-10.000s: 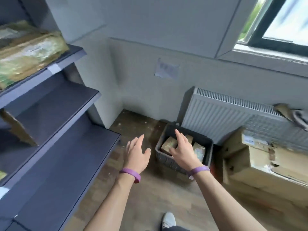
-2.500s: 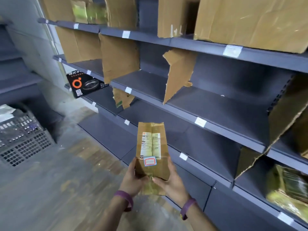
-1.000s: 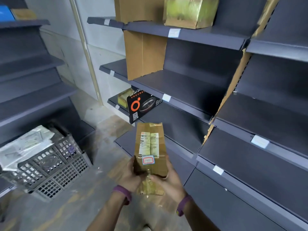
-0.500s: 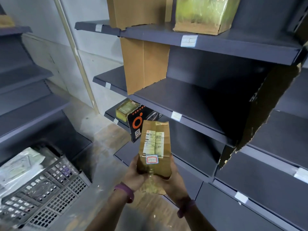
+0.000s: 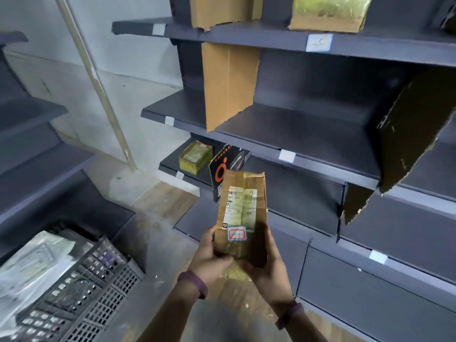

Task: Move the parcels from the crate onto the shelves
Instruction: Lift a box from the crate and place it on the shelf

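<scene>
Currently the brown paper parcel (image 5: 241, 213) stands upright in midair before the grey shelves (image 5: 296, 134), gripped at its base by the left hand (image 5: 209, 257) and right hand (image 5: 269, 265); held so low, it could tip forward or snag a cardboard divider (image 5: 229, 85).

Single head-worn wide-angle view, facing forward and down.

The camera looks from the person's head height, down along both forearms, toward dark grey shelves (image 5: 308, 134) that run across the right and upper frame at close range. The left hand (image 5: 209, 257) and right hand (image 5: 270, 265) sit low at centre, nearest the lens, with a brown parcel (image 5: 243, 213) between them. A grey crate (image 5: 81, 287) falls in the lower-left corner, on the floor beside the viewer. Straight edges bow toward the frame borders. Only one view is supplied, so no part of the scene is shared with another.
</scene>
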A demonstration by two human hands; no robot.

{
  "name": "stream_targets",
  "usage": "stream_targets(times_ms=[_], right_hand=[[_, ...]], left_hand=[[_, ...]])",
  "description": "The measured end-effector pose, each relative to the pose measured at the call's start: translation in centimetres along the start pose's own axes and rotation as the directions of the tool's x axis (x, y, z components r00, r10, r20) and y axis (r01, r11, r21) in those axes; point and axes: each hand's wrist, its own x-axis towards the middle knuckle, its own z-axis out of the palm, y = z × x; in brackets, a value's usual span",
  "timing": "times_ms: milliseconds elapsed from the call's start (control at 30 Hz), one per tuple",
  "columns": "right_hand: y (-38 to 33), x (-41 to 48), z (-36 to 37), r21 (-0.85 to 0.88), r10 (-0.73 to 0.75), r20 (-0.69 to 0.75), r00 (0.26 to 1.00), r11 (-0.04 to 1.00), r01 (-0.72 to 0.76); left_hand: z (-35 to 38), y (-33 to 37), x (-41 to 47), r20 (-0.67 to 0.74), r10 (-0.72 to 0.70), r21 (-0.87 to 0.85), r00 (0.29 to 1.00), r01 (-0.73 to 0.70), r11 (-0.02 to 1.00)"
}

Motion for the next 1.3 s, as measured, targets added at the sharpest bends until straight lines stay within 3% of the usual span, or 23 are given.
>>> stream_targets(times_ms=[133, 467, 967, 1300], right_hand=[[-1.7, -4.3, 6.6, 0.026, -0.026, -0.035, 0.999, 0.999, 0.027], [-5.6, -5.0, 19.2, -0.009, -0.054, 0.111, 0.992, 0.998, 0.055], [-4.5, 13.1, 29.0, 0.026, -0.011, 0.105, 0.994, 1.0, 0.009], [-3.7, 20.5, 32.0, 0.034, 0.061, -0.001, 0.998, 0.998, -0.061]], left_hand=[[-6.6, -1.3, -3.7, -0.014, 0.063, 0.033, 0.998, -0.063, 0.998], [-20.1, -2.7, -7.6, -0.127, -0.028, -0.029, 0.992, 0.024, 0.999], [-30.1, 0.2, 10.4, -0.116, 0.008, 0.093, 0.993, 0.003, 0.996], [-33.2, 1.3, 19.4, -0.021, 0.012, 0.172, 1.0, -0.008, 0.985]])
